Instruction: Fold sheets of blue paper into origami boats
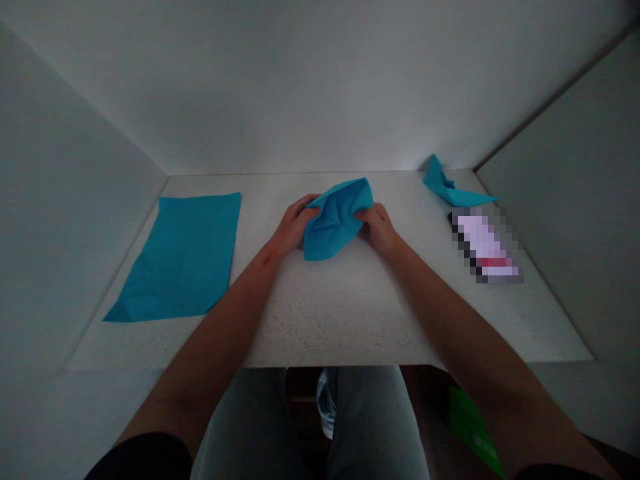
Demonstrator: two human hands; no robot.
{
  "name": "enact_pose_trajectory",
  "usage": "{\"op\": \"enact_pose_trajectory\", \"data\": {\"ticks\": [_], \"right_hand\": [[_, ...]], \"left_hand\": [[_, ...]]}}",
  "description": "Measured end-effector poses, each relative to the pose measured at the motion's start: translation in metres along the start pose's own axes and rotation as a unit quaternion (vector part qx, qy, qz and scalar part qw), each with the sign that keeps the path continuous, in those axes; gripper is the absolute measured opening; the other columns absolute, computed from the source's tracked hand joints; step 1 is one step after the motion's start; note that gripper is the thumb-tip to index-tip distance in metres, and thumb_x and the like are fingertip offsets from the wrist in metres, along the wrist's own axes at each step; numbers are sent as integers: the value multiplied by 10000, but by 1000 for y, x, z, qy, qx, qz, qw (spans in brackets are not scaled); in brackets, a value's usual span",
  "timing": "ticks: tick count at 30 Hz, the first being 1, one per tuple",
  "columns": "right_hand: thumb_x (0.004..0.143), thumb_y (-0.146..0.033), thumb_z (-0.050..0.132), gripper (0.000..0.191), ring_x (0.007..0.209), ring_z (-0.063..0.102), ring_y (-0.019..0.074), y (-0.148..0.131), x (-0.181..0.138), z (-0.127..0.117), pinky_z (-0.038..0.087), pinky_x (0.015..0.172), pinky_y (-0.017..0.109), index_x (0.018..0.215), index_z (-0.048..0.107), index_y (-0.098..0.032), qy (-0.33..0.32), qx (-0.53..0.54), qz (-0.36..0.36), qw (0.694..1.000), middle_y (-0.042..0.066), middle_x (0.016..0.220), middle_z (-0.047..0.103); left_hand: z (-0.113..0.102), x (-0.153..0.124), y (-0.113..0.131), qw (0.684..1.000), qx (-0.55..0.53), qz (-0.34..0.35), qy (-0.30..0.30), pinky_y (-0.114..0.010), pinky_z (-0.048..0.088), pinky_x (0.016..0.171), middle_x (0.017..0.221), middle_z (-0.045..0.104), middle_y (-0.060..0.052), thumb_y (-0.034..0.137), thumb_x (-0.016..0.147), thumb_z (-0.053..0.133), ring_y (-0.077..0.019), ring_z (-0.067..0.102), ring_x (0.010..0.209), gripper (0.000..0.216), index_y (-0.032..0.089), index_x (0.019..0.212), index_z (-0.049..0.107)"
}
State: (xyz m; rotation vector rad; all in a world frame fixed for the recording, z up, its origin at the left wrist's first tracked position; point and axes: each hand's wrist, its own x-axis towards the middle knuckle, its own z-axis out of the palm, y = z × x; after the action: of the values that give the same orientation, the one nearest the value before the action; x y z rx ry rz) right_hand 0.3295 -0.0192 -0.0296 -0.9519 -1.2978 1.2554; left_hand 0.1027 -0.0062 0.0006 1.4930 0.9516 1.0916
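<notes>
A blue paper napkin (336,217), partly folded and puffed up, sits at the middle of the white table (340,313). My left hand (294,225) grips its left edge with the fingers curled over the fold. On the opposite side, my right hand (379,227) pinches the right edge. Both hands rest on the tabletop with the napkin between them.
A flat blue napkin (183,253) lies spread out at the left of the table. A folded blue napkin (450,187) stands at the back right, beside a blurred rectangular object (485,248). White walls close in the table on three sides. My legs show below the front edge.
</notes>
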Motion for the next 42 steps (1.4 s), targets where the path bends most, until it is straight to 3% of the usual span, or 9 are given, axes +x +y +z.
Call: {"op": "enact_pose_trajectory", "data": {"ticks": [5, 7, 10, 14, 19, 22, 27, 36, 42], "right_hand": [[837, -826, 725, 557, 718, 607, 231, 4, 7, -2, 587, 676, 397, 852, 595, -285, 69, -15, -10, 997, 12, 748, 592], [849, -825, 733, 553, 786, 643, 238, 2, 9, -2, 605, 724, 393, 949, 627, -292, 88, -33, -27, 995, 17, 825, 643], [841, -794, 799, 547, 909, 699, 254, 0, 8, 0, 635, 827, 399, 1028, 673, -295, 91, -51, -41, 994, 29, 938, 718], [806, -734, 890, 550, 943, 723, 252, -1, 5, 1, 649, 876, 403, 1096, 755, -287, 55, -26, -36, 998, 30, 1000, 783], [876, -652, 875, 459, 1003, 711, 255, -1, 3, -1, 641, 875, 399, 1131, 821, -274, -40, -83, -64, 994, 48, 1112, 779], [904, -640, 865, 407, 1157, 697, 293, -6, 2, -3, 642, 956, 433, 1093, 859, -280, -87, -138, -119, 979, 80, 1235, 740], [951, -626, 848, 356, 1192, 689, 295, -12, 0, -2, 638, 963, 429, 1114, 879, -311, -119, -143, -141, 972, 87, 1292, 719], [949, -603, 862, 336, 1145, 692, 262, -8, 1, -3, 624, 915, 380, 1066, 852, -288, -120, -115, -127, 978, 76, 1280, 725], [935, -606, 873, 375, 1061, 672, 237, -8, 0, -1, 596, 867, 370, 878, 766, -251, -115, -100, -121, 981, 68, 1196, 695]], "left_hand": [[-1, 0, -4, 999, 3, -48, 4, -356, 539, 697, 697, 608, -12, 571, 906, 678, -232, 618, 746, 336, 247, 814, 676], [-1, 0, -5, 998, 30, -49, -2, -347, 523, 673, 678, 588, -12, 590, 942, 646, -216, 583, 714, 387, 245, 767, 638], [1, 1, -10, 996, 83, -11, 0, -352, 576, 775, 848, 702, -54, 585, 970, 649, -236, 674, 873, 385, 227, 827, 656], [0, 4, -19, 989, 88, 81, 81, -338, 617, 886, 1376, 734, -111, 483, 927, 784, -240, 732, 1180, 380, 259, 1198, 639], [-6, 4, -19, 951, 171, 225, 123, -390, 647, 975, 1353, 739, -97, 327, 1022, 715, -239, 753, 1237, 86, 246, 997, 704], [-6, 2, -14, 937, 217, 253, 108, -416, 649, 1023, 1335, 780, -99, 259, 996, 749, -251, 757, 1268, 86, 251, 1061, 806], [-3, -2, -9, 934, 243, 250, 83, -458, 624, 1117, 1282, 824, -89, 309, 937, 864, -245, 792, 1184, 129, 243, 1041, 828], [-2, -3, -6, 945, 233, 220, 66, -397, 631, 1006, 1159, 817, -79, 322, 883, 881, -227, 774, 1077, 179, 231, 990, 770], [-1, -3, -9, 955, 240, 162, 67, -333, 619, 866, 1086, 819, -45, 246, 852, 842, -187, 749, 905, 217, 232, 1047, 749]]}}
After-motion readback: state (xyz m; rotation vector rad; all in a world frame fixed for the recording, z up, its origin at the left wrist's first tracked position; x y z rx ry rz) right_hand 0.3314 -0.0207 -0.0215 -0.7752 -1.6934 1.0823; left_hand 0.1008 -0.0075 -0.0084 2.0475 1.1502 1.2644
